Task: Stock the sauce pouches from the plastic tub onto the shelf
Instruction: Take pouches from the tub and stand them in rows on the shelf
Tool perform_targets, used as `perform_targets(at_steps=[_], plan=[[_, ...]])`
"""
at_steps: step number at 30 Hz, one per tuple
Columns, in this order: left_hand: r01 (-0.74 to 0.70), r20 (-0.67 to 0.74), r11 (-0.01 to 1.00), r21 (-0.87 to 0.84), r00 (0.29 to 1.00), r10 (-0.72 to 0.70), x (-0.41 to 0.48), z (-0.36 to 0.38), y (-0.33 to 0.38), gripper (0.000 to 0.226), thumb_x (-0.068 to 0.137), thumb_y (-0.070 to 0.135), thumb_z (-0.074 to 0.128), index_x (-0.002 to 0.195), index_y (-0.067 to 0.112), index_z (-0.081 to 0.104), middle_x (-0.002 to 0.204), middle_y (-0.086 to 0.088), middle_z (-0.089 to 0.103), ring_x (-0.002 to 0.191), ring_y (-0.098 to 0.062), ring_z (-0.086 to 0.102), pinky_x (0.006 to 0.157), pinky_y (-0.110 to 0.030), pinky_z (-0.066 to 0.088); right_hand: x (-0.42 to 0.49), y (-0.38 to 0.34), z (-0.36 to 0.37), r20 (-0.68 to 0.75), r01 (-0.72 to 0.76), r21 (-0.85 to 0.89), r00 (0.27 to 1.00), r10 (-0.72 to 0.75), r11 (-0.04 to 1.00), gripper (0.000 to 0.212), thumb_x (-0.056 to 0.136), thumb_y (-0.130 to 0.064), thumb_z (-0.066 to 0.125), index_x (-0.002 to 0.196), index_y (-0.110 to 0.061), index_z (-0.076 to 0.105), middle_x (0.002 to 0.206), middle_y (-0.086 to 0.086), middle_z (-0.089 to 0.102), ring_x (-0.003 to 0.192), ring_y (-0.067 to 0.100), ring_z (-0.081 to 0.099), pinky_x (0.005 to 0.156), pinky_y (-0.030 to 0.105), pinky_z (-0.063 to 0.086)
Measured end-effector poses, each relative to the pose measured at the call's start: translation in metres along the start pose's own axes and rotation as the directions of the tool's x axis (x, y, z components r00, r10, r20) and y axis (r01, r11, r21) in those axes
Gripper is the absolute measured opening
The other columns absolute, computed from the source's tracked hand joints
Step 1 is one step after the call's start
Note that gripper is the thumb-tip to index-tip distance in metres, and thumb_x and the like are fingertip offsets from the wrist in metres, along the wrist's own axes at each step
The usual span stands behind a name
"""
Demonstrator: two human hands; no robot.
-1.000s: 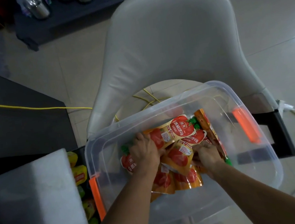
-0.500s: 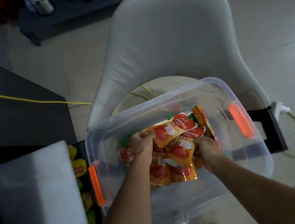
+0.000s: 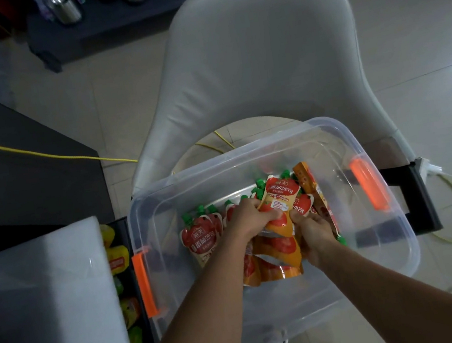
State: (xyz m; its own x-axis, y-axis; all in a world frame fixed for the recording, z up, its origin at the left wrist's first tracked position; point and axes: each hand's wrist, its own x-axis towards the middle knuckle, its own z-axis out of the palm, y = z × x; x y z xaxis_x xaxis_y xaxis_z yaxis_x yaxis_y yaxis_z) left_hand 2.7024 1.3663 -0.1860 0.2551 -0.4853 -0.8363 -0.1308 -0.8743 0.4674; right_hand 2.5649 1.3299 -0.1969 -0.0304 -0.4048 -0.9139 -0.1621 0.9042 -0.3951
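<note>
The clear tub [image 3: 383,262] sits on a white chair [image 3: 261,58], and both hands are inside it. The left hand [image 3: 250,217] curls around the top of a bunch of red and orange pouches [image 3: 280,201] near the tub's middle; the right hand [image 3: 313,234] grips the same bunch from the other side. More pouches lie loose towards the tub's left end. The shelf [image 3: 127,287], just left of the tub, holds yellow and green packets [image 3: 116,256].

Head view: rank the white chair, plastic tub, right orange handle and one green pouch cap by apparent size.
1-2. white chair and plastic tub: look alike, unranked
3. right orange handle
4. green pouch cap
</note>
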Motion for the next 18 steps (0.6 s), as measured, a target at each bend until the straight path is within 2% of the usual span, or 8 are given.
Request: perform_targets(at_steps=[2,4,6,8,11,15,18], plan=[[0.033,0.041,0.991,-0.133,0.999,-0.028,-0.003,0.005,0.002,0.061,0.078,0.036,0.079,0.130,0.013,0.056,0.125,-0.005,0.064,0.101,-0.019,0.061,0.083,-0.029,0.047,-0.003,0.000,-0.002,-0.011,0.003,-0.021,1.000,-0.003,1.000,0.034,0.091,-0.025,0.064,0.123,-0.015,0.058,0.107,0.015,0.070,0.091,0.036,0.068,0.083,0.055,0.055],[0.059,0.061,0.978,-0.198,0.997,-0.047,-0.007,0.005,0.000,0.055,0.076,0.030,0.082,0.123,0.011,0.059,0.117,-0.004,0.067,0.093,-0.017,0.060,0.080,-0.028,0.047,-0.007,-0.001,-0.004,-0.011,0.011,-0.070,1.000,-0.012,0.997,0.035,0.092,-0.023,0.063,0.125,-0.013,0.059,0.111,0.017,0.069,0.096,0.038,0.066,0.086,0.057,0.053],[0.078,0.079,0.963,-0.258,0.995,-0.059,-0.020,0.001,-0.005,0.050,0.075,0.029,0.082,0.117,0.011,0.061,0.108,-0.002,0.067,0.094,-0.018,0.061,0.083,-0.030,0.048,-0.018,-0.003,-0.008,0.019,0.028,-0.124,0.999,-0.026,0.992,0.031,0.093,-0.021,0.062,0.122,-0.012,0.060,0.108,0.017,0.069,0.095,0.037,0.067,0.086,0.057,0.053],[0.098,0.079,0.931,-0.353,0.994,-0.074,-0.038,-0.003,-0.013,0.059,0.070,0.032,0.084,0.120,0.011,0.060,0.109,-0.004,0.069,0.100,-0.024,0.065,0.090,-0.038,0.052,-0.030,-0.005,-0.012,0.081,0.039,-0.162,0.996,-0.026,0.986,0.025,0.091,-0.020,0.064,0.115,-0.012,0.062,0.102,0.016,0.071,0.091,0.036,0.068,0.086,0.057,0.053],[0.097,0.076,0.829,-0.551,0.995,-0.066,-0.073,-0.006,-0.025,0.072,0.061,0.030,0.089,0.125,0.014,0.059,0.110,-0.010,0.073,0.101,-0.029,0.069,0.096,-0.049,0.052,-0.055,-0.008,-0.018,0.186,0.093,-0.204,0.981,-0.054,0.974,0.025,0.090,-0.021,0.066,0.114,-0.013,0.064,0.104,0.016,0.072,0.091,0.036,0.070,0.086,0.057,0.054],[-0.025,-0.007,0.652,-0.758,1.000,0.030,-0.134,0.002,-0.038,0.052,0.075,0.015,0.082,0.122,0.020,0.060,0.106,-0.008,0.075,0.102,-0.030,0.069,0.099,-0.054,0.049,-0.090,-0.017,-0.032,0.272,0.198,-0.160,0.951,-0.150,0.967,0.028,0.092,-0.021,0.063,0.118,-0.012,0.062,0.106,0.017,0.072,0.094,0.037,0.070,0.087,0.056,0.053],[-0.178,-0.157,0.547,-0.818,0.984,0.084,-0.188,0.021,-0.047,0.051,0.079,0.007,0.077,0.124,0.022,0.057,0.110,-0.007,0.073,0.102,-0.027,0.069,0.096,-0.048,0.053,-0.123,-0.019,-0.049,0.359,0.282,-0.154,0.909,-0.213,0.947,0.033,0.091,-0.024,0.063,0.122,-0.015,0.060,0.107,0.016,0.072,0.094,0.036,0.070,0.088,0.058,0.052]])
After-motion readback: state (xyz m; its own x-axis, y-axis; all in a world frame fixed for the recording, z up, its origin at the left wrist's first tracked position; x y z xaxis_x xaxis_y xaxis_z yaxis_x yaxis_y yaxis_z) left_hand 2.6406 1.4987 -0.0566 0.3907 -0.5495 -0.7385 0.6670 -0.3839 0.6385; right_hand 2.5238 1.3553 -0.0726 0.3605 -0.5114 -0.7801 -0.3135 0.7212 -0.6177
